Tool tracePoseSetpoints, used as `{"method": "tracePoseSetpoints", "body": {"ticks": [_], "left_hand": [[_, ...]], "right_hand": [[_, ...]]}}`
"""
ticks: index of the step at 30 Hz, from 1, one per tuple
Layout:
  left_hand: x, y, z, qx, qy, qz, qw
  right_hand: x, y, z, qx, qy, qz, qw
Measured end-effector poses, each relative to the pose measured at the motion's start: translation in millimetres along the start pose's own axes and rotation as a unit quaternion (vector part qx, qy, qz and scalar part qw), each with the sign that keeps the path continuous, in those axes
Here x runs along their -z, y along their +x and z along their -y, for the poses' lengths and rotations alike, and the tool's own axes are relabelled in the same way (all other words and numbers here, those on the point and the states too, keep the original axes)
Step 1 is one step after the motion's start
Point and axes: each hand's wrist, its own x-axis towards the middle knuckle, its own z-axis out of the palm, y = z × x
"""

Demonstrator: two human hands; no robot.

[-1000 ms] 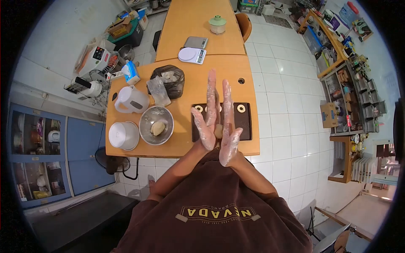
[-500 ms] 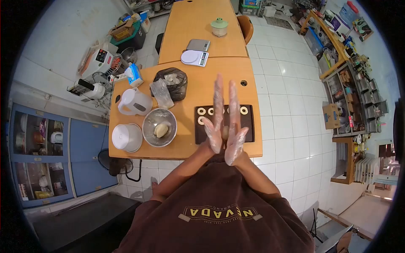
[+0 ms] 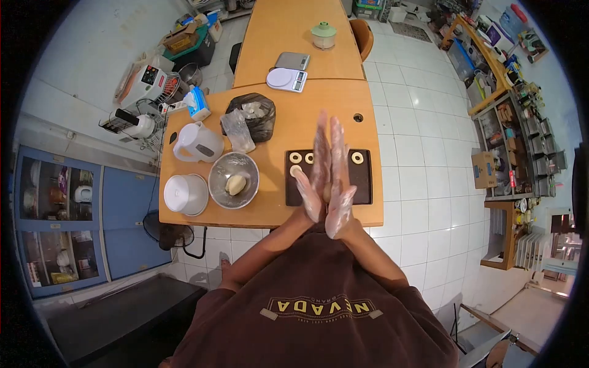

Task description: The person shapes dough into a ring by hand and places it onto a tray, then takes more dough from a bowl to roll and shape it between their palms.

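My left hand (image 3: 315,190) and my right hand (image 3: 339,196), both in clear plastic gloves, are held palm to palm with fingers stretched forward. A small piece of dough (image 3: 327,194) is pressed between the palms, mostly hidden by them. Beneath my hands lies a dark baking tray (image 3: 362,190) with several dough rings on it, such as the dough ring (image 3: 358,158) at its far right. My hands cover the tray's middle. To the left, a larger lump of dough (image 3: 235,184) rests in a metal bowl (image 3: 216,195).
A white tub (image 3: 185,195) and a white electric kettle (image 3: 199,144) stand left of the bowl. A black plastic bag (image 3: 265,127) lies behind it. Farther back on the table (image 3: 319,101) are a white kitchen scale (image 3: 282,78), a grey scale (image 3: 293,61) and a green-lidded container (image 3: 323,35).
My palms have come closer together, and the gap between my fingers has narrowed. The dough piece stays between them. The view has shifted slightly.
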Motion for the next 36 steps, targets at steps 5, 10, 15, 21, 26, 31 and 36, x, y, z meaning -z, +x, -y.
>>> {"method": "tracePoseSetpoints", "body": {"ticks": [5, 10, 15, 21, 26, 31, 36], "left_hand": [[-17, -1, -33, -0.008, -0.027, 0.025, 0.999], [-13, 18, -35, 0.031, -0.192, -0.037, 0.98], [-13, -12, -16, 0.065, -0.044, 0.027, 0.997], [-16, 18, -41, 0.0, -0.23, -0.009, 0.973], [1, -4, 2, 0.006, -0.071, 0.026, 0.997], [-20, -3, -27, 0.012, -0.088, 0.027, 0.996], [-11, 14, -26, 0.079, -0.249, -0.071, 0.963]], "right_hand": [[14, 12, -11, -0.035, -0.048, -0.021, 0.998], [-1, -9, -13, -0.035, -0.056, 0.029, 0.997], [5, 3, -13, -0.033, -0.059, -0.017, 0.998], [5, -2, -16, -0.034, -0.04, 0.003, 0.999], [3, 6, 2, -0.027, -0.025, 0.005, 0.999], [13, 11, -15, -0.034, -0.042, -0.031, 0.998], [-1, -5, -9, -0.019, -0.079, 0.032, 0.996]]}}
